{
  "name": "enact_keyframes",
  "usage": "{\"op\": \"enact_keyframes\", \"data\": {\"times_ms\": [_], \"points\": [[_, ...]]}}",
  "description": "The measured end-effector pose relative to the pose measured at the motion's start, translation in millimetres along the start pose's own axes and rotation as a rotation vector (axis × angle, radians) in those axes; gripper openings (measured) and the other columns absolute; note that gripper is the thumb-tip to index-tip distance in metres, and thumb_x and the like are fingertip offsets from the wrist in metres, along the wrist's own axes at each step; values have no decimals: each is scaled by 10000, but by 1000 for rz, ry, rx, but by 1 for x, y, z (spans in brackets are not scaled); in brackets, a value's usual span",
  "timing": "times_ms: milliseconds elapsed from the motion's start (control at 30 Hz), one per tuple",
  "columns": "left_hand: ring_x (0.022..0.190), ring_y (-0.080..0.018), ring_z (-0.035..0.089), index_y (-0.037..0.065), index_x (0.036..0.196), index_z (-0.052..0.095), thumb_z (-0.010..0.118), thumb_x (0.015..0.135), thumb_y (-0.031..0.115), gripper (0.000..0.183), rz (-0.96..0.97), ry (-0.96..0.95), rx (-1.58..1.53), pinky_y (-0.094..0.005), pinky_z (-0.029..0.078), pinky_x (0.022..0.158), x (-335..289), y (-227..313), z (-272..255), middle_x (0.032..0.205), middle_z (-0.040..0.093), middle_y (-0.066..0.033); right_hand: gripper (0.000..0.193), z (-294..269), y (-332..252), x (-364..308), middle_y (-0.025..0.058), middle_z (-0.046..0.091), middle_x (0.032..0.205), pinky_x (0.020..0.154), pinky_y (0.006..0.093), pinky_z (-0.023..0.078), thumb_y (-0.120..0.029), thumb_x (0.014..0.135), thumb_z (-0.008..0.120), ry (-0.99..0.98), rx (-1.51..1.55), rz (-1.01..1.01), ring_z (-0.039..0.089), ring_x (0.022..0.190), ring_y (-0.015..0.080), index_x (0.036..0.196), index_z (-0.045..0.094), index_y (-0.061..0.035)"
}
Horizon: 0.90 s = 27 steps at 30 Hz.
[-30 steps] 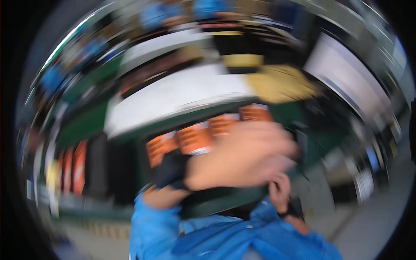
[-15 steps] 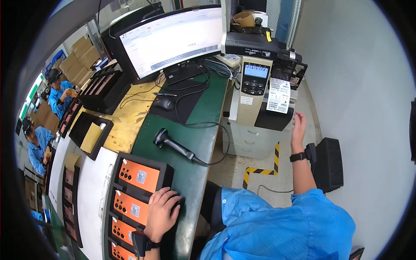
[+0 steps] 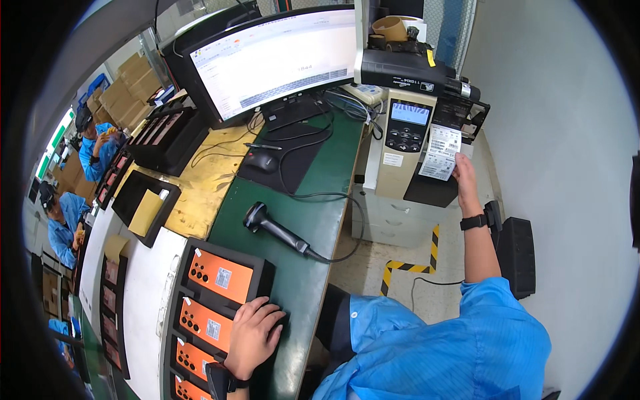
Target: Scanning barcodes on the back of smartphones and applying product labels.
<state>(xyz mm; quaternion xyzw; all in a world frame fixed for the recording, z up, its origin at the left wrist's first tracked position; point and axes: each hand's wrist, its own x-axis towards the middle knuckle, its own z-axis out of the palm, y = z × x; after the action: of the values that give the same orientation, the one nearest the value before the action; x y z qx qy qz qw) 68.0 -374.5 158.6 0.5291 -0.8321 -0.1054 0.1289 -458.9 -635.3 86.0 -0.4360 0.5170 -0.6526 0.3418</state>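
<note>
My left hand (image 3: 255, 335) lies over the right edge of a black foam tray (image 3: 263, 277), its fingers loosely spread, holding nothing. Flat orange devices (image 3: 207, 322) with black round holes and white labels sit in the tray's slots. At the label printer (image 3: 408, 133), a printed white label strip (image 3: 441, 152) hangs from the front. My right hand (image 3: 465, 179) has its fingertips closed on the strip's right edge; the thumb is mostly hidden. A black handheld barcode scanner (image 3: 277, 228) rests on the green tabletop between my hands.
Behind the scanner are a mouse (image 3: 261, 161), a pen (image 3: 263, 146) and a lit monitor (image 3: 280, 63). Another black tray (image 3: 167, 207) with a yellow sheet stands left. Two co-workers in blue (image 3: 93, 150) work at the far left. A black box (image 3: 517, 257) stands by the wall.
My right hand has moved in from beside the printer to the label strip's edge and now takes hold of it. My left hand stays on the tray. The whole view has shifted slightly.
</note>
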Motion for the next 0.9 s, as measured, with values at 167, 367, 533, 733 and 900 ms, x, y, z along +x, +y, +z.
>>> {"op": "enact_keyframes", "data": {"times_ms": [167, 367, 533, 733, 900], "points": [[1244, -274, 526, 87, 1045, 719, 720, 781, 98, 265, -15, -10, -28, -432, 401, 1045, 4, -3, 0, 1142, 666, -41, 330, 7, 4, 3, 42, 678, 1040, 839, 245, 475, -305, 1031, 545, 0, 64, 14, 620, 929, 102, 1125, 614, 3], [1235, -289, 528, 107, 1046, 725, 726, 759, 101, 287, -32, 1, -71, -455, 397, 1041, 2, -5, 2, 1130, 678, -35, 321, 4, 12, 3, 13, 654, 1042, 836, 249, 457, -348, 1026, 530, 9, -35, 35, 599, 936, 88, 1133, 613, -57], [1244, -275, 525, 95, 1047, 720, 714, 794, 113, 254, -30, -5, -56, -435, 395, 1055, 1, -4, -1, 1141, 668, -35, 321, 4, 9, 1, 34, 671, 1037, 848, 246, 460, -295, 1023, 553, 33, 2, 50, 598, 936, 93, 1118, 614, 5], [1234, -275, 530, 101, 1048, 722, 713, 793, 121, 256, -18, 2, -65, -434, 396, 1055, 1, -5, -1, 1136, 670, -38, 352, 1, 13, 4, 47, 678, 1061, 862, 248, 466, -295, 1022, 554, 5, 19, 42, 612, 960, 101, 1167, 610, 21], [1224, -270, 538, 104, 1047, 727, 717, 785, 124, 263, -9, 1, -58, -429, 401, 1047, 2, -4, 1, 1127, 677, -37, 377, -1, 13, 2, 55, 683, 1089, 873, 252, 472, -293, 1021, 560, 17, 44, 34, 623, 976, 108, 1216, 606, 27]]}}
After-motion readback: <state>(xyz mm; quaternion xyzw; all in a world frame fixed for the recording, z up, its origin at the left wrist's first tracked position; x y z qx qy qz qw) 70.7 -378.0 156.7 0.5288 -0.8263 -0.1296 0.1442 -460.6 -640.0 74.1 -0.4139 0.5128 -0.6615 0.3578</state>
